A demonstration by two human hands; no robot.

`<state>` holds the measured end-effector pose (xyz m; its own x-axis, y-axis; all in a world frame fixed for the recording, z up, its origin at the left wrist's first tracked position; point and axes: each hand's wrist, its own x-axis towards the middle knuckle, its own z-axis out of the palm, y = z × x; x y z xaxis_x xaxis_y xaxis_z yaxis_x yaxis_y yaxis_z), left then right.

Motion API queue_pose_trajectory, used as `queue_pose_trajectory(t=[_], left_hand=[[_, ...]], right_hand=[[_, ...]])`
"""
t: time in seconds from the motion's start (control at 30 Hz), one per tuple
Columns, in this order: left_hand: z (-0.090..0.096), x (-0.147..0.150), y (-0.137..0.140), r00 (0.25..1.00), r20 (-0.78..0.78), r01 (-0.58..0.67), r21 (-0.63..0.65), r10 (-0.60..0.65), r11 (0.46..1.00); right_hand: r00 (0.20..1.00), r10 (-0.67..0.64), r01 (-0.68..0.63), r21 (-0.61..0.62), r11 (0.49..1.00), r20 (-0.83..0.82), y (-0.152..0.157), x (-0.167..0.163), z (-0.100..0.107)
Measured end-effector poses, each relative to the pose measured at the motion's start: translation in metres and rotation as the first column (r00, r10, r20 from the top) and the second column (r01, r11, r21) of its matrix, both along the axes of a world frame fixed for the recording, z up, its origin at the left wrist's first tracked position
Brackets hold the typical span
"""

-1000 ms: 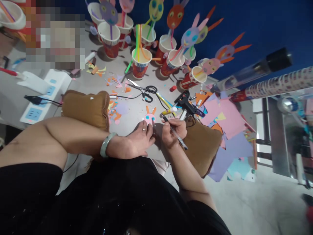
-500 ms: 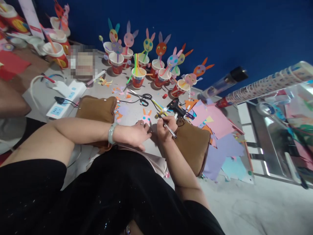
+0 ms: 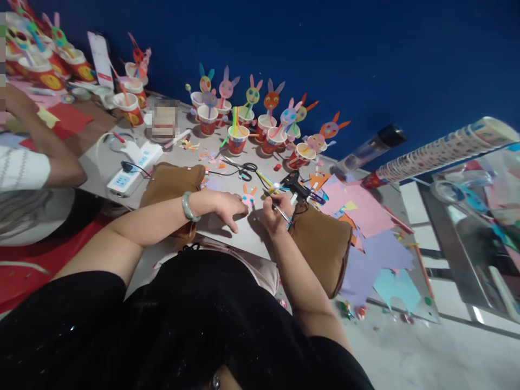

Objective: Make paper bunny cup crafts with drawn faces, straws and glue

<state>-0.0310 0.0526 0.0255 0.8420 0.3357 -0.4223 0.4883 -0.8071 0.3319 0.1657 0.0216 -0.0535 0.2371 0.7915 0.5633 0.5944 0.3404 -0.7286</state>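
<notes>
In the head view, the small pink paper rabbit face with orange ears lies flat on the pale grey table, beyond my hands and between them. Its long axis, chin to ears, points away from me. My left hand is nearer, spread palm down, fingertips at its lower edge; whether they touch, I cannot tell. My right hand, to its right, grips a slim clear plastic pen.
</notes>
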Motion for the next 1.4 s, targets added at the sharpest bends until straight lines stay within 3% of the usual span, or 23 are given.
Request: queue_pose_trajectory(t=[0.43, 0.53, 0.67, 0.73, 0.83, 0.93, 1.13, 1.23, 1.4], left_hand=[[0.001, 0.004, 0.051, 0.996, 0.073, -0.033, -0.33, 0.06, 0.943], [-0.002, -0.001, 0.055, 0.99, 0.111, -0.04, -0.368, 0.086, 0.929], [-0.008, -0.006, 0.059, 0.974, 0.186, -0.045, -0.385, 0.125, 0.922], [-0.011, -0.007, 0.06, 0.97, 0.208, -0.033, -0.407, 0.128, 0.913], [-0.014, -0.008, 0.061, 0.963, 0.221, -0.051, -0.422, 0.157, 0.905], [-0.015, -0.009, 0.062, 0.966, 0.212, -0.05, -0.412, 0.149, 0.91], [-0.02, -0.009, 0.065, 0.966, 0.216, -0.037, -0.425, 0.141, 0.904], [-0.021, -0.008, 0.067, 0.94, 0.267, -0.084, -0.419, 0.211, 0.904], [-0.02, -0.007, 0.068, 0.85, 0.332, -0.272, -0.39, 0.41, 0.88]], right_hand=[[0.999, -0.037, 0.036, 0.03, 0.999, 0.029, -0.006, -0.002, 0.003], [0.999, -0.051, 0.049, 0.161, 0.986, 0.006, -0.015, 0.002, 0.013], [0.997, -0.062, 0.076, 0.368, 0.927, -0.049, -0.02, 0.019, 0.036], [0.993, -0.087, 0.112, 0.395, 0.912, -0.079, -0.014, 0.03, 0.048], [0.98, -0.166, 0.193, 0.34, 0.92, -0.107, 0.006, 0.045, 0.058], [0.974, -0.17, 0.203, 0.244, 0.948, -0.149, 0.026, 0.055, 0.05], [0.954, -0.227, 0.254, 0.129, 0.959, -0.194, 0.052, 0.077, 0.002], [0.946, -0.232, 0.25, 0.054, 0.967, -0.226, 0.059, 0.086, -0.011], [0.961, -0.194, 0.203, 0.03, 0.979, -0.196, 0.056, 0.084, -0.01]])
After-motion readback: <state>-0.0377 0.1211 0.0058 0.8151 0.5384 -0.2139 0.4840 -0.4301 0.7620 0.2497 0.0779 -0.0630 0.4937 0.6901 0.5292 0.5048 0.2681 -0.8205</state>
